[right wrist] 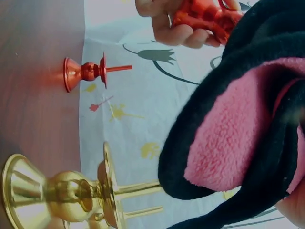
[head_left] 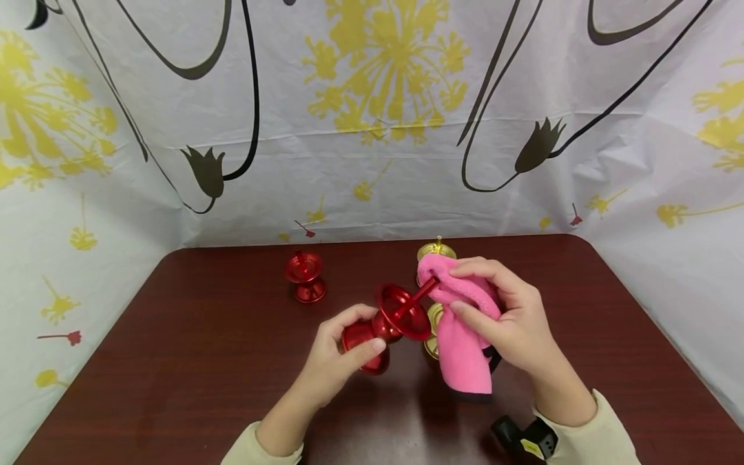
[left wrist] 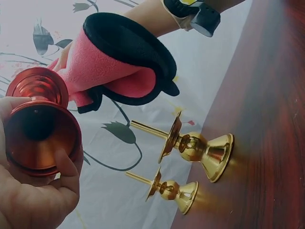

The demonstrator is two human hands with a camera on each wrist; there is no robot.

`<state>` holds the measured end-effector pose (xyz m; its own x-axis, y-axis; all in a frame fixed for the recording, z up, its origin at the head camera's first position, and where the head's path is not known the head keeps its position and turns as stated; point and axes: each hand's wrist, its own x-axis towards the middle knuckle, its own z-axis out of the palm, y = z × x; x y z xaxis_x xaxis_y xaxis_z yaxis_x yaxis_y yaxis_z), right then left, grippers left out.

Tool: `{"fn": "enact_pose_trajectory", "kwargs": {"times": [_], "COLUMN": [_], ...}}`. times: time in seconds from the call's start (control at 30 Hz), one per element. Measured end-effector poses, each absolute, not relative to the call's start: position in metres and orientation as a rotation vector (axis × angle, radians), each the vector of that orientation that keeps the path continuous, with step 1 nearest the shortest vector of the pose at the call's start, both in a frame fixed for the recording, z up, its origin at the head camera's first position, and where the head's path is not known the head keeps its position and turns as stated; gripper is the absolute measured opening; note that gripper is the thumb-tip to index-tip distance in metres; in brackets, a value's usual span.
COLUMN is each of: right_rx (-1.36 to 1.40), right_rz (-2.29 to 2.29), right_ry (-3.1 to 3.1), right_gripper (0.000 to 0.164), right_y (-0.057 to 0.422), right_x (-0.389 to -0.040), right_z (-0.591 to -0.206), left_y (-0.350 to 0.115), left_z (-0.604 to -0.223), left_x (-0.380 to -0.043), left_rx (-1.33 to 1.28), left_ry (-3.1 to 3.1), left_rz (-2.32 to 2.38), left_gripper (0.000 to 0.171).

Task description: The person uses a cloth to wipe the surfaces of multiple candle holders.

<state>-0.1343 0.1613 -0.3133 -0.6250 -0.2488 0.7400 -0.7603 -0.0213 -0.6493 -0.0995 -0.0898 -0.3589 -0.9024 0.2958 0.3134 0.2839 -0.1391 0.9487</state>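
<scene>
My left hand (head_left: 334,358) grips a red metal candle holder (head_left: 386,326) around its body, tilted so its spike points up and right. Bunched in my right hand (head_left: 514,316) is a pink cloth (head_left: 462,342) with a black edge, pinched between thumb and fingers. The cloth's upper fold lies at the tip of the red spike; whether they touch I cannot tell. In the left wrist view, the held candle holder (left wrist: 43,136) shows its hollow underside. From the right wrist, the cloth (right wrist: 228,138) covers much of the view.
A second red candle holder (head_left: 305,278) stands upright at the back, left of centre. Two gold candle holders (left wrist: 195,148) stand on the dark wooden table (head_left: 192,361), partly behind the cloth in the head view. A patterned white sheet (head_left: 372,187) hangs behind the table.
</scene>
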Motion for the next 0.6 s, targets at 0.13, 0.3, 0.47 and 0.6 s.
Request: {"fn": "enact_pose_trajectory", "kwargs": {"times": [0.13, 0.3, 0.47, 0.6], "right_rx": [1.066, 1.139, 1.185, 1.190], "right_rz": [1.690, 1.672, 1.708, 1.741], "right_ry": [-1.866, -1.868, -1.863, -1.904], "right_gripper": [0.042, 0.044, 0.045, 0.045], "right_y": [0.1624, 0.1612, 0.1621, 0.1632], "right_x": [-0.1347, -0.1367, -0.1387, -0.1402], "right_z": [-0.3115, -0.3135, -0.3149, -0.3162], "left_y": [-0.0900, -0.0909, -0.0914, -0.0914], "left_z": [-0.3589, -0.3584, -0.3548, -0.3543], "left_x": [-0.0989, -0.0990, -0.0987, -0.0988], "left_rx": [0.739, 0.740, 0.731, 0.727], "left_ry": [2.048, 2.047, 2.025, 2.031], "left_rz": [2.276, 2.270, 2.260, 2.257], "left_gripper": [0.029, 0.025, 0.025, 0.023]}}
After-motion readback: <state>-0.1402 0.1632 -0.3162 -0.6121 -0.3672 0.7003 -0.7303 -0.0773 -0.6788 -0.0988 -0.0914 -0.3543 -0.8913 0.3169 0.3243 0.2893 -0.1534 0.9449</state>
